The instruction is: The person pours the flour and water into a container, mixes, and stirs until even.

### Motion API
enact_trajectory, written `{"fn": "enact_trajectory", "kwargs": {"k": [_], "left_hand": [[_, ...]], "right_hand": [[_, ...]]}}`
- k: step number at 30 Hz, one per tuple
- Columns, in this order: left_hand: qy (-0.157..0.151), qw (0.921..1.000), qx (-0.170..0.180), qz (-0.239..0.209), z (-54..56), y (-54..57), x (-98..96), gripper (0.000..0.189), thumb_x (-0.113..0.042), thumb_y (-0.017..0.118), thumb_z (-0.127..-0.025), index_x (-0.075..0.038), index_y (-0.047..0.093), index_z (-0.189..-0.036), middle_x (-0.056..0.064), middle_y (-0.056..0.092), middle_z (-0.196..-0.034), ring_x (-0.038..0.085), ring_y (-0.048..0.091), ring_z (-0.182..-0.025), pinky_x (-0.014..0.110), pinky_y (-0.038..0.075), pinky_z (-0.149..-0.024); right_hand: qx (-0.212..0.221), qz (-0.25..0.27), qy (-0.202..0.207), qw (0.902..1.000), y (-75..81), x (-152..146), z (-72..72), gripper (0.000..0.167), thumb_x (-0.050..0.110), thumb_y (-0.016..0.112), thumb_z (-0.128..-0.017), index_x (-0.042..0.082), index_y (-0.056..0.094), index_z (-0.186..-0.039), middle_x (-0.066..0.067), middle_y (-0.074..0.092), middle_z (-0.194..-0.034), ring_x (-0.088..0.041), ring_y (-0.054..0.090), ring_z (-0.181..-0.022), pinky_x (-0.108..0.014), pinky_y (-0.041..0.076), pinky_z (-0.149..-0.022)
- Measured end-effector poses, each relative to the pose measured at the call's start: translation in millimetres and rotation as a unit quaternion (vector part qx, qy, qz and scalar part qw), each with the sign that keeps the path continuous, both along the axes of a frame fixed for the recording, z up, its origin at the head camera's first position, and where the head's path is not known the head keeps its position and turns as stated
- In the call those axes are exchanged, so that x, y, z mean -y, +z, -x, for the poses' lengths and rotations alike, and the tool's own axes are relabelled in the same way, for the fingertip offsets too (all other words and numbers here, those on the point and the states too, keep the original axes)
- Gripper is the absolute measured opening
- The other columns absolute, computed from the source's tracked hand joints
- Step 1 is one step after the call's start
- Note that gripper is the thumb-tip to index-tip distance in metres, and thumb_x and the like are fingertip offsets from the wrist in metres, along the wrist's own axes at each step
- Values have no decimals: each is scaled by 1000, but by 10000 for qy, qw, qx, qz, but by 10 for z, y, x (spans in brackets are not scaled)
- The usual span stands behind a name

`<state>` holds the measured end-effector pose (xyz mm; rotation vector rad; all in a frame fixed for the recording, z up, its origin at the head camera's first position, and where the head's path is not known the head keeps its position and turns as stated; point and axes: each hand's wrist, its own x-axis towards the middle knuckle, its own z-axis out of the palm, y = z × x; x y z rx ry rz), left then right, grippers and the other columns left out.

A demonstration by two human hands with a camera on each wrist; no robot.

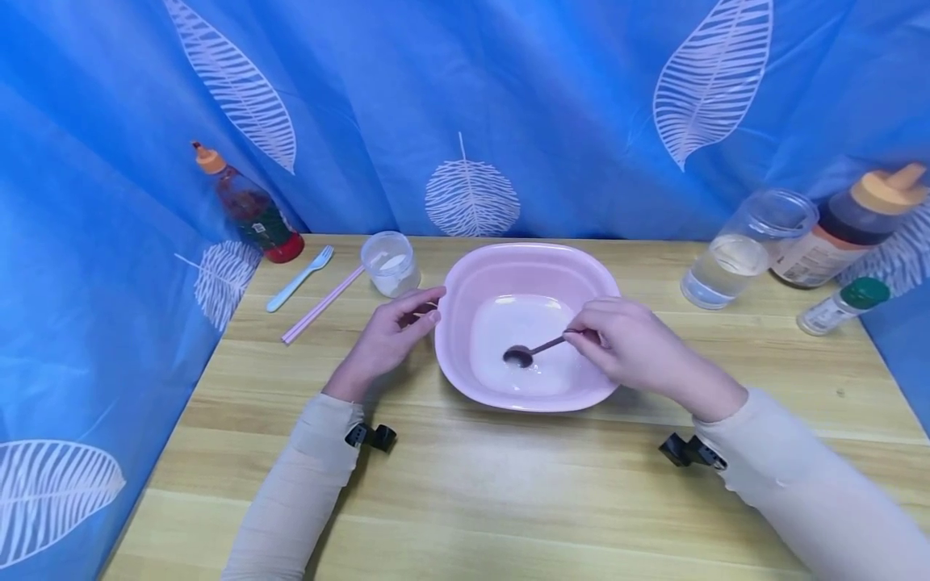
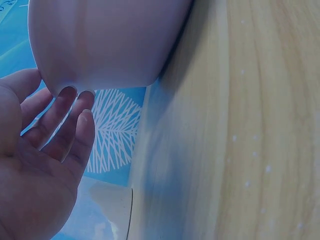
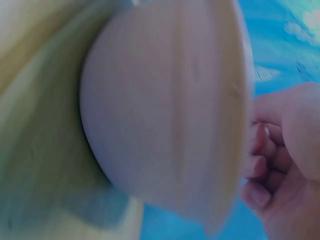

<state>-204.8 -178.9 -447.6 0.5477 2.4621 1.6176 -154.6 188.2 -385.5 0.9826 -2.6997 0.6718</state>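
A pink basin stands on the table with a shallow layer of liquid showing on its pale bottom. My right hand reaches over the right rim and pinches the handle of a small dark spoon, its bowl low inside the basin. In the right wrist view, the basin wall hides the spoon. The fingers of my left hand touch the outside of the left rim. The left wrist view shows that hand with fingers loosely extended against the basin's outer side.
Left of the basin are a clear jar with white contents, pink chopsticks, a light blue fork and a red sauce bottle. At right stand a glass of water, a dark sauce bottle and a green-capped shaker.
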Motion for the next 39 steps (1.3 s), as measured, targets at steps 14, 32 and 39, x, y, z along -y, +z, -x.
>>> {"fn": "enact_trajectory", "kwargs": {"k": [14, 32, 39], "left_hand": [[-16, 10000, 35, 59, 2, 27, 3, 44, -22, 64, -110, -15, 63, -152, 9, 66, -145, 28, 66, -125, 36, 56, -98], [-51, 9999, 58, 65, -4, 7, -14, 43, -24, 64, -110, -16, 63, -153, 8, 66, -145, 29, 65, -126, 42, 56, -101], [-15, 9999, 39, 96, 14, -3, 17, 44, -24, 63, -110, -16, 62, -153, 9, 66, -147, 29, 65, -127, 41, 56, -102]], "right_hand": [[-65, -430, -869, 9953, 53, -154, 178, 5, 9, 76, -97, 5, 79, -99, -9, 76, -89, -25, 67, -80, -48, 58, -71], [167, -198, -249, 9994, -17, 84, 209, 4, 8, 77, -99, 8, 80, -100, -5, 78, -92, -21, 67, -84, -42, 59, -77], [-91, -580, -584, 9966, 117, -236, 188, 2, 7, 78, -94, 6, 79, -96, -6, 75, -87, -24, 66, -81, -47, 56, -71]]}}
